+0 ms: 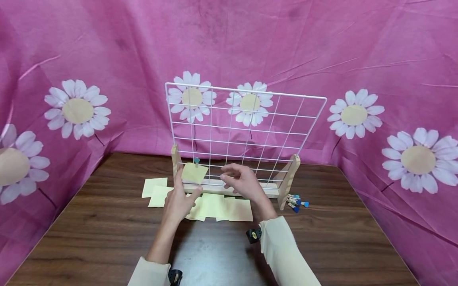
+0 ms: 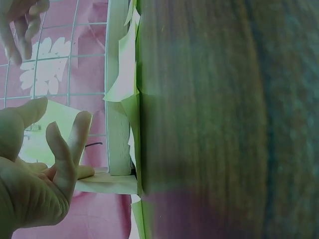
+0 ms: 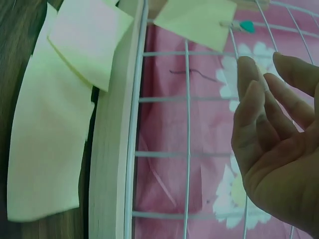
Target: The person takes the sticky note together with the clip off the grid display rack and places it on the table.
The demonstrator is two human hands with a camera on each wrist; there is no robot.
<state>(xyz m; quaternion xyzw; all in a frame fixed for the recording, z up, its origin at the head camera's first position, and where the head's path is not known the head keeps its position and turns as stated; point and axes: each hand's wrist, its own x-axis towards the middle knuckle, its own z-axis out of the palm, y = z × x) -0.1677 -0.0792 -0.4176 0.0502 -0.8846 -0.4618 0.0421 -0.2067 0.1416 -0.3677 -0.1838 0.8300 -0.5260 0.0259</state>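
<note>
A yellow sticky note (image 1: 195, 173) hangs low on the left part of a white wire grid (image 1: 236, 129), fixed by a small clothespin (image 1: 196, 161) with a teal heart. My left hand (image 1: 179, 202) is at the note's lower left, thumb and fingers spread; in the left wrist view its fingers (image 2: 62, 149) overlap the note, and whether they touch it I cannot tell. To the right, my right hand (image 1: 243, 182) hovers in front of the grid. Its fingers (image 3: 249, 99) are loosely bent and hold nothing, apart from the note and clothespin.
Several loose yellow notes (image 1: 240, 209) lie overlapping along the grid's wooden base (image 1: 266, 192), with more notes (image 1: 154, 186) at its left. Small clothespins with blue hearts (image 1: 295, 208) lie by the right wooden support (image 1: 290, 180). All stands on a brown wooden table (image 1: 340, 234).
</note>
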